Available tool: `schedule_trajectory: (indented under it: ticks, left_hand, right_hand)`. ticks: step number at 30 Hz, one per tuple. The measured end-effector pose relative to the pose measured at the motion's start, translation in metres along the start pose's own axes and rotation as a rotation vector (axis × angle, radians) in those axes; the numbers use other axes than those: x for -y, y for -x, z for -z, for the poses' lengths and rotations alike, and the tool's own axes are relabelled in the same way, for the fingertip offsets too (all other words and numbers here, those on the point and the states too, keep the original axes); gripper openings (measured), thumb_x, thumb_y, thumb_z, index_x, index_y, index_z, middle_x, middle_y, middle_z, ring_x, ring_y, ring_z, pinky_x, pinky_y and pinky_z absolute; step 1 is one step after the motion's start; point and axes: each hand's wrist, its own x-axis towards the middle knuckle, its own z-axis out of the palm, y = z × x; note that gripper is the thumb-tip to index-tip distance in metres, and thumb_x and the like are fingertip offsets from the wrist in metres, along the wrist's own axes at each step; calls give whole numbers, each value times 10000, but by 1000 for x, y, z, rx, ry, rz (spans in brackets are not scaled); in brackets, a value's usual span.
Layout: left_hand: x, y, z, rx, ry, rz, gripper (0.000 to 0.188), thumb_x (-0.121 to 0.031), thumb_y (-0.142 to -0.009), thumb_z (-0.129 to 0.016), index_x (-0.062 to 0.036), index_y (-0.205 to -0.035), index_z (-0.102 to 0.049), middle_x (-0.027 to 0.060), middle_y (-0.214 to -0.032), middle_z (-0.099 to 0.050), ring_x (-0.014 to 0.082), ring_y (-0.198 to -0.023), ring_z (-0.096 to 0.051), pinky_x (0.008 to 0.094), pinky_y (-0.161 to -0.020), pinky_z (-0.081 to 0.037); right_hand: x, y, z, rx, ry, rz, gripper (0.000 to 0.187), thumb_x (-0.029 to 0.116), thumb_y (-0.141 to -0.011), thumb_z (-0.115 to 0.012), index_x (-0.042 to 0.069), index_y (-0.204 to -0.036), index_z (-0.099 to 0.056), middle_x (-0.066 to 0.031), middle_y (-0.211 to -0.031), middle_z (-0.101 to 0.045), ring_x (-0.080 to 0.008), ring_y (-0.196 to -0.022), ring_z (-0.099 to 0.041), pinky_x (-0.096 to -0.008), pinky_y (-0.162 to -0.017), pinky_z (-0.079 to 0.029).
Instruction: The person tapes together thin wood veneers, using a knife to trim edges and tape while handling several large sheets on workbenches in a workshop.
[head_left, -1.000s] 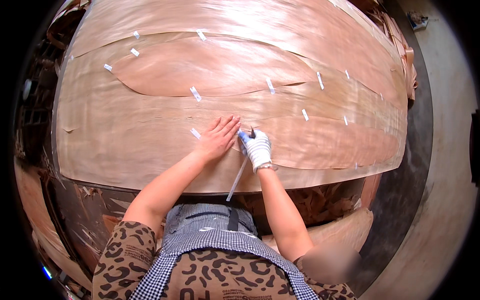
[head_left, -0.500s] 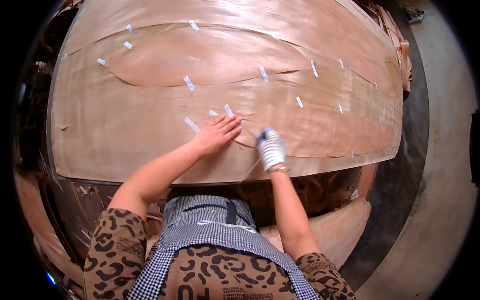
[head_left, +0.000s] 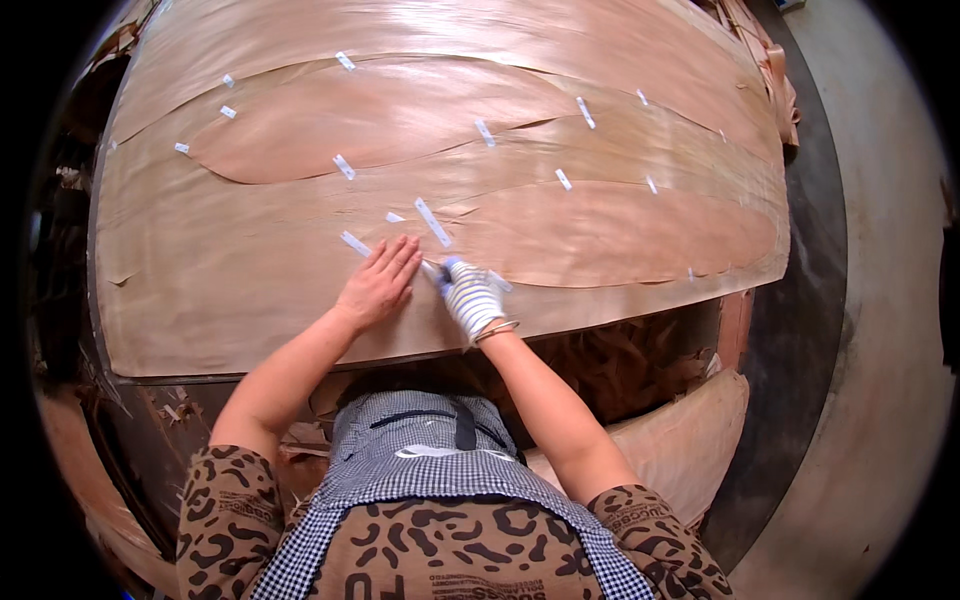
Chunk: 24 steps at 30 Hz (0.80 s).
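My bare left hand (head_left: 376,285) lies flat on a large thin tan sheet that looks like wood veneer (head_left: 230,280), fingers stretched out together. Its fingertips are close to a white tape strip (head_left: 355,243). My right hand (head_left: 470,298), in a white striped glove with bluish fingertips, is closed and low over the sheet, just right of the left. A narrow white strip (head_left: 430,270) shows between the two hands; whether the glove grips it is unclear. Another whitish strip (head_left: 500,282) emerges beside the glove. A longer tape strip (head_left: 433,222) lies above both hands.
Reddish oval patches (head_left: 390,115) (head_left: 620,230) lie within the sheet, with several small tape pieces (head_left: 344,166) along their edges. Torn scraps (head_left: 620,360) fill the space below the near edge. Concrete floor (head_left: 880,300) runs along the right.
My right hand has moved left, close beside the left hand. The left hand has shifted left and nearer, uncovering more of the tape above it. The view has shifted slightly.
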Motion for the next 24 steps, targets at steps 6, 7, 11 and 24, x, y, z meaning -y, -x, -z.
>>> schedule_trajectory:
  ticks: [6, 7, 11, 24]
  left_hand:
    - [0, -16, 20, -469, 597, 537, 331, -129, -835, -432, -2, -1137, -475, 163, -1155, -490, 306, -1091, -437, 373, -918, -333]
    - [0, -10, 17, -478, 535, 560, 331, -111, -831, -436, -2, -1141, -470, 162, -1168, -480, 309, -1101, -428, 373, -929, -325]
    - [-68, -6, -3, -289, 244, 395, 365, -64, -809, -452, -8, -1169, -439, 159, -1223, -430, 323, -1156, -376, 410, -982, -265]
    - [-420, -115, -126, 222, 300, -391, 401, -61, -707, -545, -61, -1105, -496, 99, -1164, -488, 275, -1158, -391, 442, -993, -265]
  right_hand:
    - [-111, 89, 85, 17, -766, -355, 93, 90, -803, -528, 9, -849, -537, -56, -658, -572, -105, -433, -481, -229, -404, -404]
    - [-131, 117, 87, 44, -809, -448, 101, 81, -794, -531, 11, -866, -543, -55, -660, -573, -103, -434, -482, -224, -405, -404]
    - [-216, 234, 66, 99, -672, -684, 283, 360, -787, -592, 84, -752, -539, -13, -605, -564, -79, -449, -494, -235, -400, -378]
    - [-460, 446, 73, -758, -628, -662, 171, 123, -736, -642, 20, -705, -509, -34, -617, -482, -121, -528, -401, -282, -524, -399]
